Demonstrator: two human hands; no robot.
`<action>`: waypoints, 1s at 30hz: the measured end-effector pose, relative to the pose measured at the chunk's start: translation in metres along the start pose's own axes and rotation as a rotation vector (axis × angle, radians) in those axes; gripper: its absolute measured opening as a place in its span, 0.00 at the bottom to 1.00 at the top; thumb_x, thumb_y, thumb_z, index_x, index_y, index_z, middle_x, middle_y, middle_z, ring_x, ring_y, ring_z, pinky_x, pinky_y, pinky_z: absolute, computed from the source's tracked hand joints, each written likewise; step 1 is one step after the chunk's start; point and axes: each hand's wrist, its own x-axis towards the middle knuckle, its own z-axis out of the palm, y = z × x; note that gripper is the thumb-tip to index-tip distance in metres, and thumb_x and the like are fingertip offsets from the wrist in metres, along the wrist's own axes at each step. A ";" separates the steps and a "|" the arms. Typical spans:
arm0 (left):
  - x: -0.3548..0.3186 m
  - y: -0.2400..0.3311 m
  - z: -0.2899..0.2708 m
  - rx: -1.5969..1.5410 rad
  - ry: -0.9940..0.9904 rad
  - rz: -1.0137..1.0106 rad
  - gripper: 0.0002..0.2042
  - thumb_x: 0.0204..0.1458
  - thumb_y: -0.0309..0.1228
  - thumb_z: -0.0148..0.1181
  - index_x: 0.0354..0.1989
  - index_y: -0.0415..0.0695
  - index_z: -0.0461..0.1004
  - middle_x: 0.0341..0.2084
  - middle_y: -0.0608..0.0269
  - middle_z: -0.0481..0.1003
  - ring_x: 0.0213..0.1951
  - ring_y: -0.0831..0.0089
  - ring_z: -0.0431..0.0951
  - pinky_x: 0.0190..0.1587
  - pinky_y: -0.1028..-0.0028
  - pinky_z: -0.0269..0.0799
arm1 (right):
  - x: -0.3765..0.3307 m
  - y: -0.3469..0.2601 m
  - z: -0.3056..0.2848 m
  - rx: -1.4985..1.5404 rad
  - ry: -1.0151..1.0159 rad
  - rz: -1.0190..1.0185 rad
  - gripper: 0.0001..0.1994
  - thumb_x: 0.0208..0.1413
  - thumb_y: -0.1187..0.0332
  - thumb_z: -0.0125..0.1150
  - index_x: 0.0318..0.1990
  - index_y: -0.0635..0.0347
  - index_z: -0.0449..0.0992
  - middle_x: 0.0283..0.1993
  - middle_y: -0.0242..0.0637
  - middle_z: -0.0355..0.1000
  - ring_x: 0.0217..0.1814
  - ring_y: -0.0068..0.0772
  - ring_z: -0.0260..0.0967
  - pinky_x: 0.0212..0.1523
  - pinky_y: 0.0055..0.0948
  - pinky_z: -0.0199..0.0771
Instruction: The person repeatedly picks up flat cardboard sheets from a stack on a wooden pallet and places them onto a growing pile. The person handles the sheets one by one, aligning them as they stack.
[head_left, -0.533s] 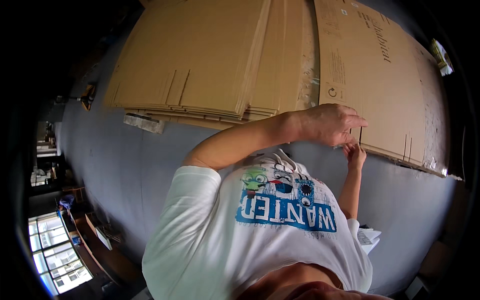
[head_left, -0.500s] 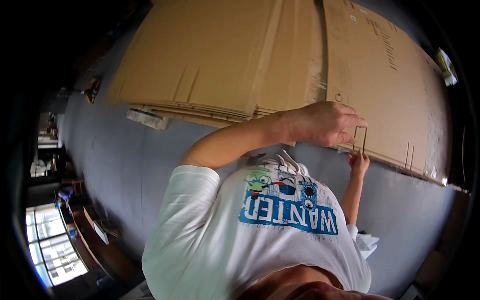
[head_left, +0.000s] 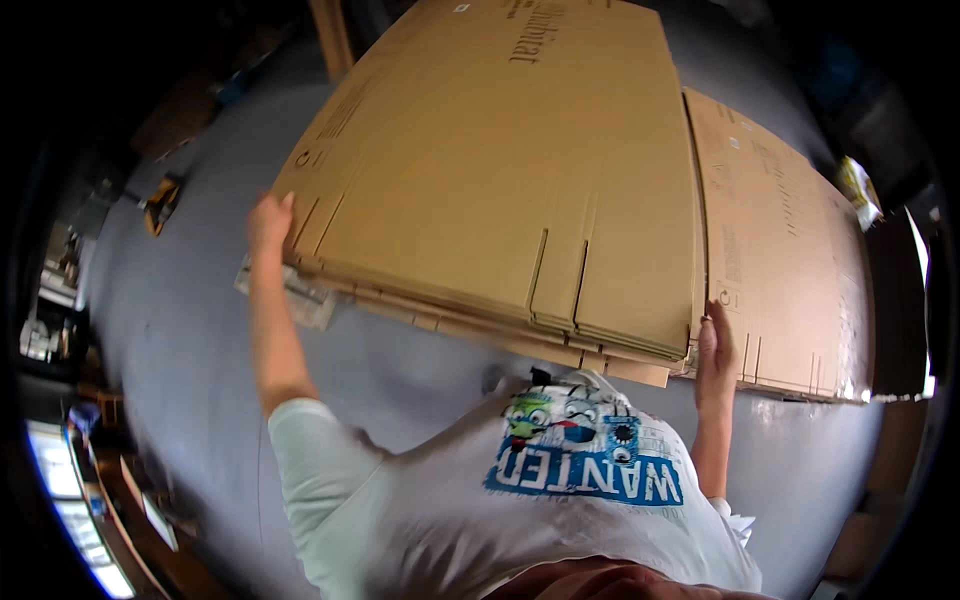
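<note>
Left hand: Left hand (head_left: 270,220) at the left edge of the left stack, near its front left corner; fingers partly curled, thumb toward the edge; cannot tell whether it grips any sheet.
Right hand: Right hand (head_left: 716,350) just beside the front right corner of the left stack, fingers extended and close together; no grip visible; contact with the cardboard cannot be told.
Left stack: Left stack (head_left: 470,190) of flat brown cardboard, in front of the person, between the hands; dark print on the top sheet, two pairs of slots along the near edge.
Lower sheets: Lower sheets (head_left: 640,374) project past the near edge, at right.
Support: Pale block (head_left: 310,303) under the left stack, front left.
Right stack: Right stack (head_left: 785,250) of similar cardboard, beside the left stack, beyond the right hand.
Floor: Grey floor (head_left: 370,365).
Clothing: White shirt (head_left: 430,500), blue graphic.
</note>
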 end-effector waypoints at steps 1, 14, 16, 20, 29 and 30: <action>0.005 -0.019 0.005 0.051 0.019 -0.016 0.26 0.51 0.47 0.52 0.44 0.31 0.68 0.39 0.36 0.71 0.43 0.43 0.71 0.44 0.56 0.68 | -0.004 -0.009 0.015 0.047 -0.031 0.042 0.27 0.60 0.60 0.49 0.60 0.71 0.56 0.60 0.52 0.59 0.62 0.43 0.57 0.59 0.31 0.57; 0.027 -0.059 -0.011 -0.194 0.152 0.010 0.15 0.54 0.41 0.49 0.38 0.43 0.74 0.32 0.51 0.76 0.37 0.52 0.76 0.37 0.60 0.70 | 0.001 -0.073 0.053 -0.185 0.313 0.160 0.20 0.54 0.57 0.58 0.41 0.70 0.73 0.46 0.49 0.70 0.47 0.34 0.68 0.47 0.27 0.67; 0.040 -0.057 -0.019 -0.133 0.072 -0.001 0.16 0.53 0.42 0.49 0.37 0.42 0.74 0.32 0.51 0.76 0.37 0.52 0.75 0.38 0.60 0.70 | 0.008 -0.069 0.051 -0.006 0.320 0.045 0.16 0.55 0.60 0.58 0.40 0.67 0.71 0.29 0.37 0.72 0.29 0.22 0.67 0.32 0.21 0.66; 0.078 -0.076 -0.006 -0.079 -0.079 0.011 0.17 0.53 0.43 0.48 0.37 0.41 0.74 0.32 0.50 0.76 0.38 0.50 0.75 0.39 0.59 0.69 | 0.016 -0.080 0.049 -0.011 0.269 0.197 0.17 0.55 0.64 0.57 0.48 0.65 0.66 0.27 0.34 0.71 0.26 0.17 0.65 0.25 0.17 0.64; 0.042 -0.030 0.013 0.087 0.020 -0.016 0.19 0.58 0.44 0.37 0.37 0.43 0.72 0.33 0.47 0.75 0.38 0.49 0.74 0.40 0.53 0.70 | 0.024 -0.037 0.052 0.112 0.278 0.101 0.16 0.56 0.64 0.56 0.48 0.64 0.69 0.26 0.30 0.69 0.24 0.15 0.61 0.23 0.18 0.60; 0.043 -0.030 0.013 0.088 0.033 0.001 0.19 0.58 0.44 0.37 0.36 0.43 0.72 0.33 0.47 0.75 0.38 0.48 0.74 0.39 0.53 0.70 | 0.023 -0.041 0.052 0.058 0.278 0.116 0.16 0.56 0.63 0.56 0.48 0.64 0.69 0.25 0.30 0.69 0.24 0.15 0.60 0.23 0.19 0.59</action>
